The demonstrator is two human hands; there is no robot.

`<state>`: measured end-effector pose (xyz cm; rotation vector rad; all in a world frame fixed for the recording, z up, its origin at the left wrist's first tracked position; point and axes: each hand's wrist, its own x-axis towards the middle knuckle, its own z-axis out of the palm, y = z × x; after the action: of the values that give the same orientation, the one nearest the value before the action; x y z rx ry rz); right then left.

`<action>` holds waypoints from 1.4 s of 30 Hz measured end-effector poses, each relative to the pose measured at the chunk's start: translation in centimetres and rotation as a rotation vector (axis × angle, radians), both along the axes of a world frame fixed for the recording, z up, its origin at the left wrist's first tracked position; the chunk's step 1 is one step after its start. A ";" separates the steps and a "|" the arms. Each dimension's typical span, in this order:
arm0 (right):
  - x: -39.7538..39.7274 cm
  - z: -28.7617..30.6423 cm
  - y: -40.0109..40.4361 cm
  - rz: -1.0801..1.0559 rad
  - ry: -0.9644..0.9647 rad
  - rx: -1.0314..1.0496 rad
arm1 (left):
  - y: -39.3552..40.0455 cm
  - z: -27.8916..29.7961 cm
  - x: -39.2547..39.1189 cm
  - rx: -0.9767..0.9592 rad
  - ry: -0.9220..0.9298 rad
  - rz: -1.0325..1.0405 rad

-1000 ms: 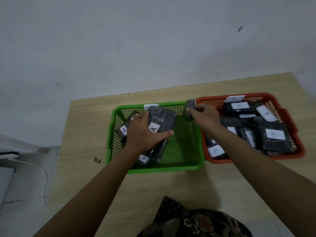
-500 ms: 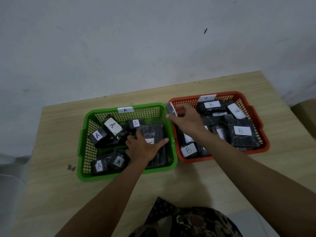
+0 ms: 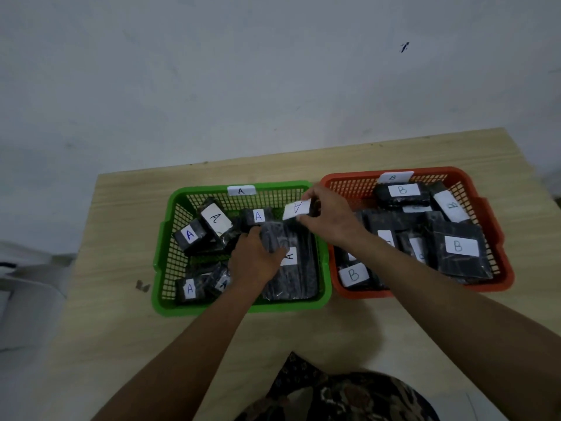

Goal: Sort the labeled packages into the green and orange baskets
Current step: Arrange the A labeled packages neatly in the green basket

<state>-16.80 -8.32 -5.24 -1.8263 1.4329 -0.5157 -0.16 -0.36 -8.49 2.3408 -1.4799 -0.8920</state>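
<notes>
The green basket (image 3: 164, 238), tagged A, holds several black packages with white A labels. To its right the orange basket (image 3: 498, 238), tagged B, holds several B-labelled packages. My left hand (image 3: 255, 259) lies flat on a large flat A package (image 3: 291, 278) in the green basket's right half, fingers resting on its top. A small A-labelled package (image 3: 299, 208) is pinched in my right hand (image 3: 331, 220), over the green basket's right rear corner, next to the orange basket's left rim.
Both baskets stand side by side on a light wooden table (image 3: 303, 338) against a white wall. A small dark scrap (image 3: 142, 286) lies left of the green basket. My patterned clothing shows at the bottom edge.
My right hand has turned its small package so the A label faces up and brought it over the green basket. My left hand has set the large package down flat.
</notes>
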 end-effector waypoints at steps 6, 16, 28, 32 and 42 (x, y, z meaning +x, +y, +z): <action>1.1 -1.2 -1.8 0.051 0.143 -0.138 | -3.6 2.5 3.3 -0.369 -0.147 -0.203; 3.1 -1.9 -3.5 0.232 0.408 -0.165 | -11.5 1.0 9.4 -0.368 -0.269 -0.486; 4.1 -2.3 -4.5 0.269 0.534 -0.117 | -12.3 -0.5 11.9 -0.390 -0.145 -0.548; 4.9 -2.4 -4.7 0.308 0.655 -0.109 | -12.4 -0.5 11.9 -0.384 -0.122 -0.538; 8.0 -1.7 -2.4 0.197 0.426 -0.171 | -10.1 0.0 14.5 -0.449 -0.161 -0.368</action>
<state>-8.77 -10.67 -6.91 -2.2864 1.4902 -0.1558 14.32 -10.47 -8.53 1.8808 -1.9757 -0.3838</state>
